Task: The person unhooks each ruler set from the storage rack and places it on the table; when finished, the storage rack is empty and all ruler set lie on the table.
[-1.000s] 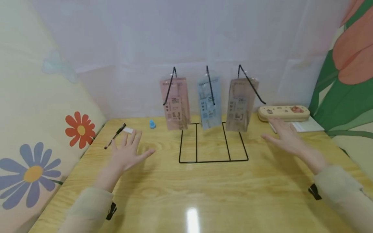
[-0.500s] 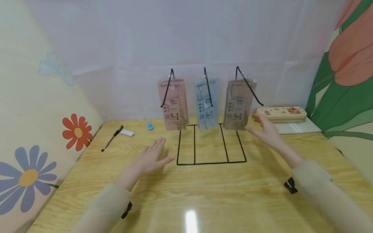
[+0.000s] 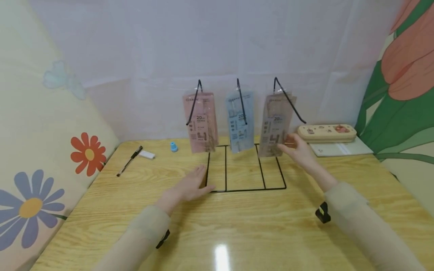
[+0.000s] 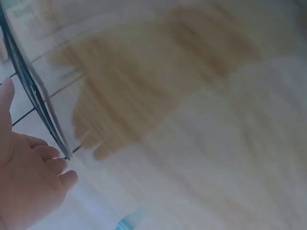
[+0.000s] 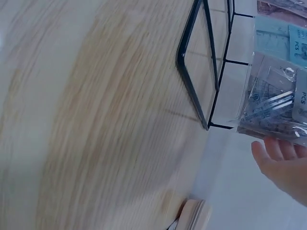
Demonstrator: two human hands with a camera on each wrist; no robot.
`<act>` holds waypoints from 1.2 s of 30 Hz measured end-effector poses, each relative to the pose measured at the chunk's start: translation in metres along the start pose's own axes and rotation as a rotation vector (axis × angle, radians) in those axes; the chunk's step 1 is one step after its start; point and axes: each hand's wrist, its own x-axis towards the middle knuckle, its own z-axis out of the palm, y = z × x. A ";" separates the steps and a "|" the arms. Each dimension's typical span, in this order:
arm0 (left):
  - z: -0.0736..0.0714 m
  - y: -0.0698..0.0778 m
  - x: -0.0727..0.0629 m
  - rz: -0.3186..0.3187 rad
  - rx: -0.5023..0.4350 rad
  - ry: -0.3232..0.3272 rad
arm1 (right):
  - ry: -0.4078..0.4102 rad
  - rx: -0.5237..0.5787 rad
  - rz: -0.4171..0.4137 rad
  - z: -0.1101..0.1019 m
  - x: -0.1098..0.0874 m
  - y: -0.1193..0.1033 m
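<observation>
Three plastic packets of rulers hang from the hooks of a black wire rack (image 3: 245,190): a pink packet (image 3: 202,120), a blue packet (image 3: 240,124) and a grey packet (image 3: 275,124). My right hand (image 3: 300,152) touches the grey packet's lower right edge, thumb towards its front. In the right wrist view, fingertips (image 5: 276,146) meet that packet's side with the fingers loosely extended. My left hand (image 3: 188,186) lies beside the left side of the rack's base, fingers extended and holding nothing. In the left wrist view, its fingertips come close to a dark rack bar (image 4: 36,93).
A cream pencil case (image 3: 327,133) rests on a pale flat pad (image 3: 340,148) at the back right. On the left lie a black pen (image 3: 130,161), a white block like an eraser (image 3: 147,154) and a small blue cone-shaped thing (image 3: 173,146). A white cloth backs the wooden table (image 3: 203,233).
Both hands have moved inward, the left to the rack's base, the right from near the pencil case to the grey packet. The lower end of the grey packet has swung slightly left.
</observation>
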 end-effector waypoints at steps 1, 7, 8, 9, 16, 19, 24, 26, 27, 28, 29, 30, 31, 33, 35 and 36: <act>0.001 0.000 0.001 0.005 0.004 -0.010 | 0.003 0.014 0.006 0.001 0.001 -0.001; 0.006 0.000 0.005 0.013 0.031 -0.048 | 0.003 0.084 0.031 0.007 0.004 -0.006; 0.006 0.000 0.005 0.013 0.031 -0.049 | -0.003 0.094 0.039 0.008 0.005 -0.006; 0.006 0.000 0.005 0.010 0.034 -0.052 | -0.008 0.100 0.048 0.008 0.005 -0.006; 0.006 0.000 0.006 0.018 0.054 -0.067 | -0.021 0.157 0.053 0.010 0.001 -0.006; 0.006 0.001 0.007 0.018 0.063 -0.070 | -0.063 0.221 0.065 0.009 -0.004 -0.006; 0.005 0.001 0.007 0.021 0.091 -0.080 | -0.112 0.251 0.072 0.006 -0.020 -0.006; 0.005 0.002 0.007 0.021 0.096 -0.085 | -0.123 0.258 0.060 0.006 -0.030 -0.006; 0.005 0.002 0.006 0.021 0.095 -0.086 | -0.129 0.270 0.052 0.005 -0.035 -0.005; 0.005 0.003 0.006 0.022 0.093 -0.086 | -0.133 0.279 0.043 0.005 -0.041 -0.005; 0.005 0.003 0.006 0.016 0.096 -0.090 | -0.135 0.285 0.038 0.004 -0.047 -0.005; 0.005 0.003 0.006 0.015 0.095 -0.092 | -0.138 0.289 0.036 0.003 -0.052 -0.004; 0.005 0.003 0.006 0.013 0.093 -0.092 | -0.139 0.292 0.025 0.002 -0.058 -0.003; 0.005 0.003 0.007 0.011 0.090 -0.091 | -0.141 0.295 0.025 -0.001 -0.069 -0.003; 0.005 0.003 0.007 0.005 0.092 -0.094 | -0.147 0.289 0.033 -0.004 -0.080 -0.002; 0.005 0.003 0.007 0.006 0.090 -0.093 | -0.149 0.284 0.034 -0.006 -0.085 -0.002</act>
